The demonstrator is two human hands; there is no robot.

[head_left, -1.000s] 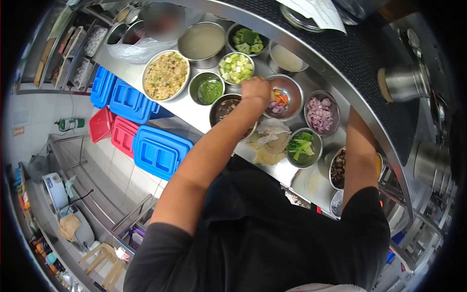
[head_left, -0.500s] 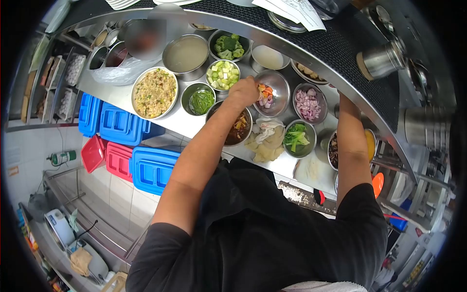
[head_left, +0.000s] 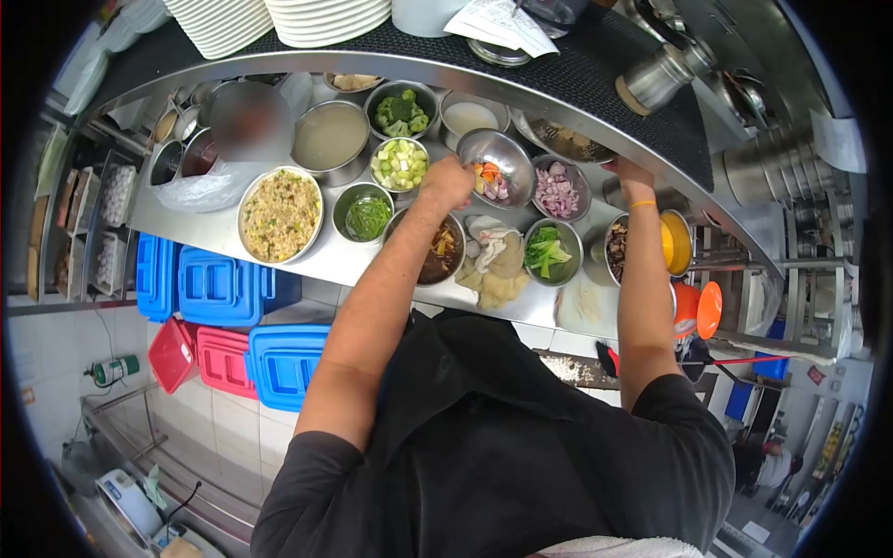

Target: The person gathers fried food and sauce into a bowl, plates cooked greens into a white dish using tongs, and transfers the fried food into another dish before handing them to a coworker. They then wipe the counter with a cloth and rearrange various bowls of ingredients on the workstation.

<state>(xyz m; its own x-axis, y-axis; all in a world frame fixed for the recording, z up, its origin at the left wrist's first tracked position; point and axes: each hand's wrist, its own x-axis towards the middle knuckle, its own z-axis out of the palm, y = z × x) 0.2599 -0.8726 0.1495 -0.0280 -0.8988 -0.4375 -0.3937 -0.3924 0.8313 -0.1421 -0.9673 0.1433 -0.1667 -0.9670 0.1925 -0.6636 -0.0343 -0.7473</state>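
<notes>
My left hand (head_left: 448,183) grips the left rim of a steel bowl (head_left: 511,156) holding orange, red and purple cut pieces; the bowl is tilted. At the right, under the shelf edge, my right hand (head_left: 633,173) has its fingers at the rim of a wide metal pan (head_left: 564,138) with pale brown pieces; the fingertips are partly hidden. Chopped purple onions (head_left: 557,192) fill a bowl between the hands. Cut green-white vegetables (head_left: 400,165) stand just left of my left hand, and a dark sauce bowl (head_left: 437,249) is partly behind my left forearm.
A raised shelf (head_left: 428,65) with stacked plates (head_left: 326,19) overhangs the counter's back. Fried rice (head_left: 280,214), broccoli (head_left: 402,113), leafy greens (head_left: 547,253) and a cloth (head_left: 497,244) stand around. Blue bins (head_left: 220,285) are below left. A person (head_left: 774,464) is far right.
The view has shifted, showing more shelf plates. The wide pan has come further out from under the shelf, and my right hand now shows at its rim. My left hand stays at the bowl.
</notes>
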